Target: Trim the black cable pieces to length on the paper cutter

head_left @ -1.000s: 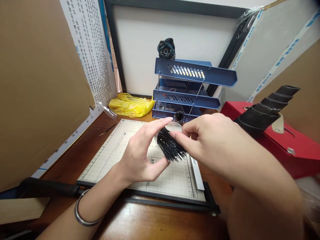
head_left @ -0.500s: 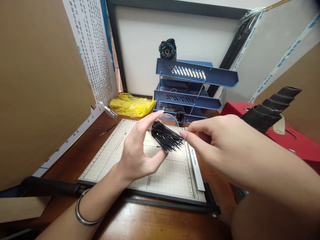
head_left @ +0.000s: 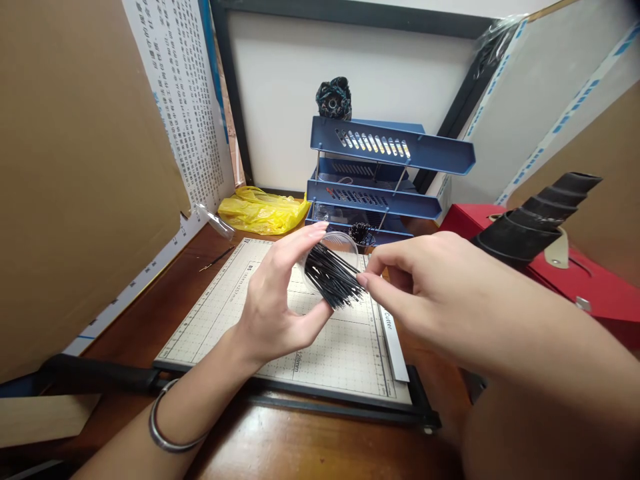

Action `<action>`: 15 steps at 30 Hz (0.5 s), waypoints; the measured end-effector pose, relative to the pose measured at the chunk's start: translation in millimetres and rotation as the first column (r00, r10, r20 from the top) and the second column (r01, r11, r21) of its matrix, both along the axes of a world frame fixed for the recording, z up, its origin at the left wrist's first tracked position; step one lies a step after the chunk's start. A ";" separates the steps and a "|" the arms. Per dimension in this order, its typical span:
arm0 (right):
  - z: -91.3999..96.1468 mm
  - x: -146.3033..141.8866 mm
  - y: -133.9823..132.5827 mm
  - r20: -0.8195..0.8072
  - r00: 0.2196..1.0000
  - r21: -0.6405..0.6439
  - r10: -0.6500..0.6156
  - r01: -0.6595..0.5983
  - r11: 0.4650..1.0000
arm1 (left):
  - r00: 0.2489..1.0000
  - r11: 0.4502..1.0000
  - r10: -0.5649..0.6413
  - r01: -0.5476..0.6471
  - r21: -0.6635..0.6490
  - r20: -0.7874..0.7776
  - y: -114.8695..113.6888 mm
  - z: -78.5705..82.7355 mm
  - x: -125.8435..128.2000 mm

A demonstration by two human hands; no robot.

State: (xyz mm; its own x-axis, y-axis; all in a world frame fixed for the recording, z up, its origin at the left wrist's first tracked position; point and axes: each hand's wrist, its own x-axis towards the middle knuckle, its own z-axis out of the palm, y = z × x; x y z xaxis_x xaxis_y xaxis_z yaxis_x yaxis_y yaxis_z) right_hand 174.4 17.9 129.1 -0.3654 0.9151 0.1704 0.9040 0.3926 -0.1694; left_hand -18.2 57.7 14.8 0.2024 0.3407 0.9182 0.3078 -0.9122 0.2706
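Observation:
My left hand point(head_left: 275, 300) is wrapped around a clear plastic cup point(head_left: 350, 241), fingers and thumb on opposite sides. The cup lies tilted over, its mouth toward the right. A dense bundle of thin black wires point(head_left: 334, 275) sticks out of it, their ends pointing right and down. My right hand point(head_left: 440, 293) is at those ends, thumb and forefinger pinched together on a black wire; the fingers partly hide it. Both hands are above a cream gridded paper cutter point(head_left: 220, 313).
The cutter's black handle point(head_left: 105, 375) lies at left. Behind are a yellow plastic bag point(head_left: 265, 212), blue stacked trays point(head_left: 370, 197) and a second bunch of black wires point(head_left: 360, 233). On the right stand a red box point(head_left: 590, 293) and a black stepped tube point(head_left: 530, 220). One loose wire point(head_left: 217, 259) lies at left.
My right hand has shifted slightly left, its fingertips closer to the wire ends. The cup and wires have turned a little in my left hand, which keeps its grip.

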 end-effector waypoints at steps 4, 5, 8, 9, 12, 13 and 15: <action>1.2 0.4 1.7 -0.016 1.000 -0.002 -0.003 0.003 1.000 | 1.000 0.999 0.030 -0.030 -0.026 -0.005 -1.3 -0.3 -0.3; 1.7 0.7 1.8 -0.024 1.000 0.000 -0.010 0.010 1.000 | 0.999 0.999 0.042 -0.042 -0.032 -0.004 -1.6 0.0 -0.1; 3.1 1.4 2.0 -0.044 0.999 0.004 -0.030 0.030 1.000 | 0.996 0.996 0.083 -0.083 -0.042 0.005 -2.6 1.0 0.7; 3.4 1.6 2.0 -0.048 0.998 0.001 -0.034 0.034 0.999 | 0.996 0.995 0.094 -0.093 -0.043 0.009 -2.9 1.3 0.9; 3.2 1.8 1.9 -0.050 0.998 -0.016 -0.036 0.035 0.999 | 0.995 0.994 0.100 -0.099 -0.042 0.011 -3.3 1.6 1.1; 2.8 1.7 1.9 -0.049 0.998 -0.020 -0.037 0.036 0.999 | 0.996 0.995 0.094 -0.094 -0.041 0.008 -3.3 1.5 1.0; 1.8 1.4 2.0 -0.046 0.998 -0.029 -0.034 0.033 0.999 | 0.997 0.996 0.082 -0.082 -0.040 0.004 -3.2 1.2 0.6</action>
State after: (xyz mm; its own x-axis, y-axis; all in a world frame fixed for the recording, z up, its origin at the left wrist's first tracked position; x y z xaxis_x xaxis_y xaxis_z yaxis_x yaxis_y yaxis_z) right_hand 175.8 19.9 130.9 -0.3268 0.9314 0.1602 0.9076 0.3566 -0.2217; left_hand -17.6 54.5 15.9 0.1669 0.3924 0.9045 0.3796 -0.8722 0.3084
